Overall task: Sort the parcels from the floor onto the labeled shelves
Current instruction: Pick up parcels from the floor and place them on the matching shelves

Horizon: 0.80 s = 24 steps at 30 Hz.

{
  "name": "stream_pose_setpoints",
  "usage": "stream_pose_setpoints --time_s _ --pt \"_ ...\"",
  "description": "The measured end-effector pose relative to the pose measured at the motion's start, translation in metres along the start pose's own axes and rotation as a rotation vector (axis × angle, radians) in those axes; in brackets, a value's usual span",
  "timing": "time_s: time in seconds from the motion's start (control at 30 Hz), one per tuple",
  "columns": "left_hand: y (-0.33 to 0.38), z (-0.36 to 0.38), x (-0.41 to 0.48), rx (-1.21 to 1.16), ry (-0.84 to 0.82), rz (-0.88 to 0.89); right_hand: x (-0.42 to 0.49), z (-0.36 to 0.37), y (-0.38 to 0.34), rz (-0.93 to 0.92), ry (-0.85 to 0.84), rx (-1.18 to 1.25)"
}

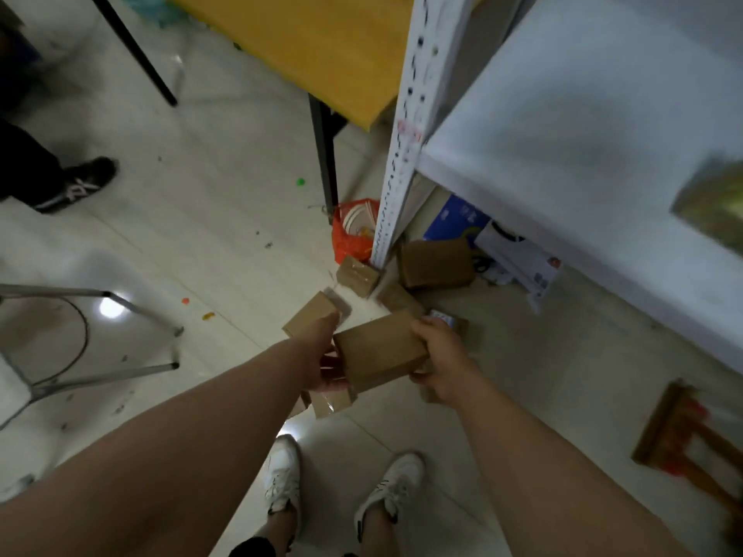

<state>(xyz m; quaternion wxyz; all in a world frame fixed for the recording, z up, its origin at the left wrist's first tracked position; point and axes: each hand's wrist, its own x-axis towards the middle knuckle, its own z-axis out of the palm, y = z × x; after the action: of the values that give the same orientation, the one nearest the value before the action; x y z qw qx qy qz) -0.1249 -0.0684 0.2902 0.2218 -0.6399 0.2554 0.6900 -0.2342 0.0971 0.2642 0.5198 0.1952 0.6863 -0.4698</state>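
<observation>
Left hand (323,361) and right hand (440,357) grip 1 parcel (380,349).

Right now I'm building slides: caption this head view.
Left hand and right hand hold a brown parcel over floor parcels beside white shelving.

greenish item (713,203) on shelf (563,114) blurred, cut off, left hand (319,361) partly behind parcel (378,351)

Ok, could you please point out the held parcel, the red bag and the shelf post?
held parcel (380,351): head view, middle of its brown top face.
red bag (349,244): head view, lower red side.
shelf post (396,182): head view, white perforated face, partway up.
</observation>
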Motion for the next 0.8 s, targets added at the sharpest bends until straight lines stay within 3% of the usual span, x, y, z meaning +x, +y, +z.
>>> stream_pose_setpoints --time_s 0.2,0.33,0.43,0.8 --pt "0.020 -0.011 -0.145 0.049 -0.127 0.178 -0.151 0.015 -0.089 -0.182 -0.089 0.054" --pt "0.035 -0.024 -0.226 0.069 -0.223 0.352 -0.233 0.029 -0.138 -0.336 -0.036 -0.079" --pt "0.047 -0.032 -0.278 0.099 -0.321 0.457 -0.287 0.041 -0.164 -0.438 -0.086 -0.112" --pt "0.066 -0.056 -0.393 0.232 -0.694 0.607 -0.416 0.048 -0.213 -0.765 -0.034 -0.116"
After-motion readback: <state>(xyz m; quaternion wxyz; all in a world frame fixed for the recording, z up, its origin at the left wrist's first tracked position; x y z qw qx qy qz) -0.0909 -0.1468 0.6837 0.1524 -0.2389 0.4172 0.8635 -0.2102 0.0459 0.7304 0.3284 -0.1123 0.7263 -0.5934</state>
